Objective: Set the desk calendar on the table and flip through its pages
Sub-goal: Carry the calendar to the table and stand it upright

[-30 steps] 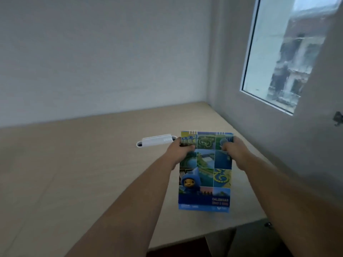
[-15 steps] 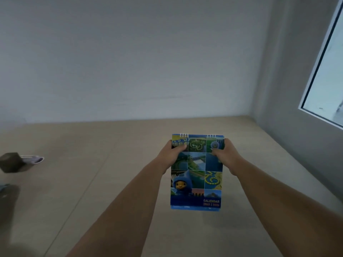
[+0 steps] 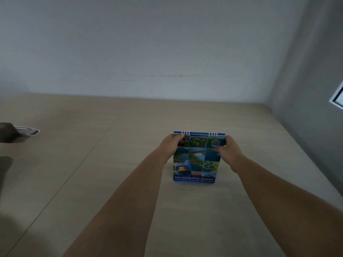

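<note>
A spiral-bound desk calendar (image 3: 195,160) with a blue and green picture-grid cover and a cartoon figure stands upright and tilted on the beige table (image 3: 111,164), its bottom edge at the tabletop. My left hand (image 3: 171,145) grips its upper left corner. My right hand (image 3: 227,151) grips its upper right corner, thumb on the cover. The white wire binding runs along the top edge between my hands.
A dark brown object (image 3: 6,132) with a white item (image 3: 27,130) beside it lies at the far left of the table. A grey wall runs behind the table, another wall on the right with a window corner (image 3: 337,100).
The calendar has come down from mid-air and now stands on the table, with both hands still holding its top corners. The view has swung left, away from the window.
</note>
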Motion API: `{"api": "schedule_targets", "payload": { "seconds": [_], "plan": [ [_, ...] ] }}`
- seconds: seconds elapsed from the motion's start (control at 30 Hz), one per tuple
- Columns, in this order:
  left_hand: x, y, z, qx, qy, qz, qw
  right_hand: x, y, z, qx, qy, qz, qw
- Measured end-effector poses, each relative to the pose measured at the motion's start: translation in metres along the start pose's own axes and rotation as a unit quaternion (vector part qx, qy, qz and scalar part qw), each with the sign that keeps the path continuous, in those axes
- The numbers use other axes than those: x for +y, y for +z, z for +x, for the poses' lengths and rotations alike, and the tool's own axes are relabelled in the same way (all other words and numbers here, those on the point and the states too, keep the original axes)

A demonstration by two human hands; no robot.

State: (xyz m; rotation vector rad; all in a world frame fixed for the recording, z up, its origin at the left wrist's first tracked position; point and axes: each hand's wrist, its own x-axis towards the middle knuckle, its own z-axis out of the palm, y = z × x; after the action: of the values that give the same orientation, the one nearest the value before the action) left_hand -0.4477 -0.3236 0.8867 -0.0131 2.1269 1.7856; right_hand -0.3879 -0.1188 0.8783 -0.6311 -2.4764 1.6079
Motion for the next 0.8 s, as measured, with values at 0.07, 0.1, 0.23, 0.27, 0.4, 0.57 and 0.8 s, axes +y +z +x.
{"api": "schedule_targets", "payload": {
  "seconds": [0.07,0.1,0.23,0.27,0.4,0.57,0.8],
  "plan": [
    [-0.005,0.003,0.01,0.015,0.008,0.005,1.0,0.007,0.003,0.006,0.007,-0.003,0.016,1.0],
    [-0.007,0.004,0.015,0.024,0.008,0.011,1.0,0.009,0.004,0.01,0.007,-0.001,0.022,1.0],
    [-0.009,0.005,0.026,0.046,-0.001,0.022,0.999,0.006,0.005,0.02,0.009,0.023,0.012,1.0],
    [-0.01,0.005,0.027,0.047,-0.003,0.026,0.999,0.005,0.005,0.021,0.007,0.033,0.009,0.999],
    [-0.015,0.004,0.025,0.01,-0.01,0.041,0.999,0.014,0.01,0.021,-0.007,0.053,0.002,0.999],
    [-0.042,0.004,0.019,-0.005,-0.007,0.053,0.999,0.036,0.021,0.008,-0.031,0.066,0.002,0.997],
    [-0.088,0.02,-0.002,-0.013,0.003,0.034,0.999,0.061,0.035,-0.011,-0.054,0.085,0.002,0.995]
  ]
}}
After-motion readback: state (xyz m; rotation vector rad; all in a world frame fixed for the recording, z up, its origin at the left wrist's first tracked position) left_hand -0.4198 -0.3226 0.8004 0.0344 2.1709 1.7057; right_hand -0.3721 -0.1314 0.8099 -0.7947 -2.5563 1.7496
